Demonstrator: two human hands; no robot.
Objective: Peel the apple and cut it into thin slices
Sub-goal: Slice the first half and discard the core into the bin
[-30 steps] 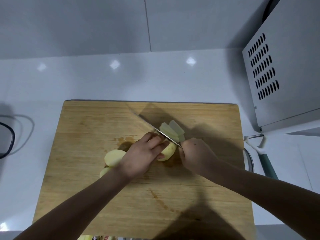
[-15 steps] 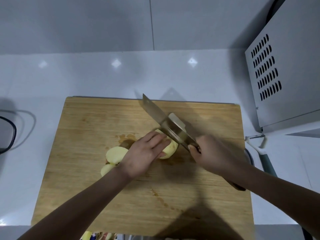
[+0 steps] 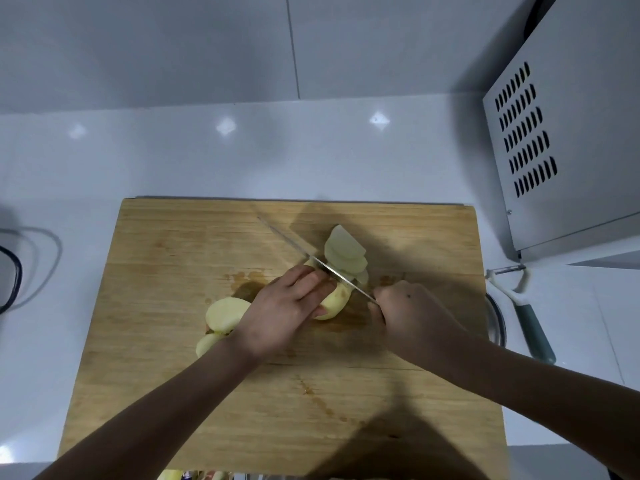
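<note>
**Now the knife stands in the peeled apple piece**

Just right of the frame's centre, the left-hand grip [image 3: 280, 317] lies over the apple piece [image 3: 334, 301], fingers curled down onto its top and holding it against the cutting board [image 3: 173, 375]. The right-hand grip [image 3: 412, 317] is closed round the handle of the knife [image 3: 332, 271]; the handle itself is hidden inside the fist. The blade runs from that fist up and to the left, edge down, with its rear part set into the pale yellow piece just beyond the left fingertips.

On the upper-right side of the blade lies a leaning row of thin slices [image 3: 346, 251], overlapping one another and touching the blade. To the lower left of the left wrist sit two more peeled apple chunks [image 3: 225, 311], partly covered by the wrist. A wet brown stain marks the wood just above them.

The board rests on a white surface [image 3: 207, 150]. At the right edge of the board a peeler [image 3: 530, 317] with a grey-green handle lies on that surface, beside the rim of a metal bowl [image 3: 497, 320]. A vented metal appliance [image 3: 571, 133] fills the upper right corner.
</note>
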